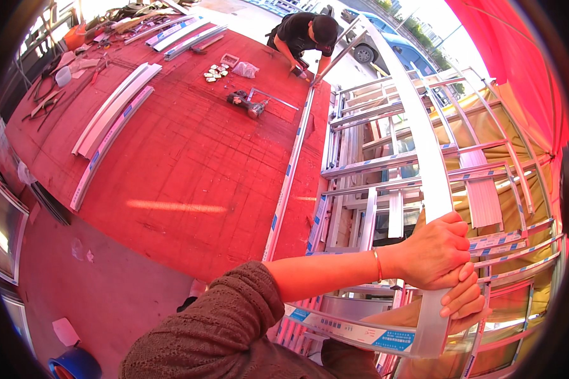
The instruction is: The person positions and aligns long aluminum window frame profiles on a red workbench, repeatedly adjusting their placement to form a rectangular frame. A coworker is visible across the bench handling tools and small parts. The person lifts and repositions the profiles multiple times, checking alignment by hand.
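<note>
Both my hands grip one long silvery aluminium profile (423, 145) that runs from the lower right up and away toward the far end of the table. My left hand (435, 251) is wrapped around it, with a thin bracelet on the wrist and a brown knitted sleeve on the arm. Just below, the fingers of my right hand (464, 300) curl around the same profile from the right. The profile's near end (431, 338) sticks out under my hands.
A big red-lit worktable (189, 158) carries pale profiles (110, 110), a long profile along its right edge (289, 170), a power tool (246, 103) and small metal parts (215, 71). A person in black (305, 35) bends over the far end. Stacked aluminium frames (385, 170) fill the right.
</note>
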Available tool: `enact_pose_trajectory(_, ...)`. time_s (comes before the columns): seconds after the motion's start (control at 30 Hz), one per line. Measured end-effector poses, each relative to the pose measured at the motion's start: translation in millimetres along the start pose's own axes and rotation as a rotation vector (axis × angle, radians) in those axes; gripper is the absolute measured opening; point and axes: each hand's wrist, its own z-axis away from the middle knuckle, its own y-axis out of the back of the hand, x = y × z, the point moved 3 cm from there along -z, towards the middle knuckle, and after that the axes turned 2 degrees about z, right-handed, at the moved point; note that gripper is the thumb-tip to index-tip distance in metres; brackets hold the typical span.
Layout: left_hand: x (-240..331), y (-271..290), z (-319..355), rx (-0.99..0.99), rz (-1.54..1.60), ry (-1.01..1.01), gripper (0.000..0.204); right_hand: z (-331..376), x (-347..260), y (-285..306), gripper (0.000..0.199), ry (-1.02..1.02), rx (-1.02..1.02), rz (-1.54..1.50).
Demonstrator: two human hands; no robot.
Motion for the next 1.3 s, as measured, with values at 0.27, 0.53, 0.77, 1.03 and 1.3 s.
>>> enact_pose_trajectory(0.27, 0, 0, 0, 0.006, 0.005, -0.006, 0.029, 1, 1, 1, 0.055, -0.002, -0.018, -0.020)
enact_pose_trajectory(0.53, 0, -2, 0, 0.002, -0.017, -0.020, 0.025, 1, -1, 1, 0.057, -0.031, -0.039, 0.033)
enact_pose_trajectory(0.77, 1, -1, 0, -0.023, -0.029, -0.014, 0.022, -3, 2, 2, 0.057, -0.014, -0.188, -0.014)
enact_pose_trajectory(1.03, 0, -6, -1, -0.155, -0.068, -0.016, 0.019, 68, -25, 39, 0.030, -0.233, 0.489, 0.183)
enact_pose_trajectory(1.3, -2, -8, -1, -0.253, -0.137, -0.014, 0.025, 338, -41, 41, 0.064, -1.410, -0.218, 0.502)
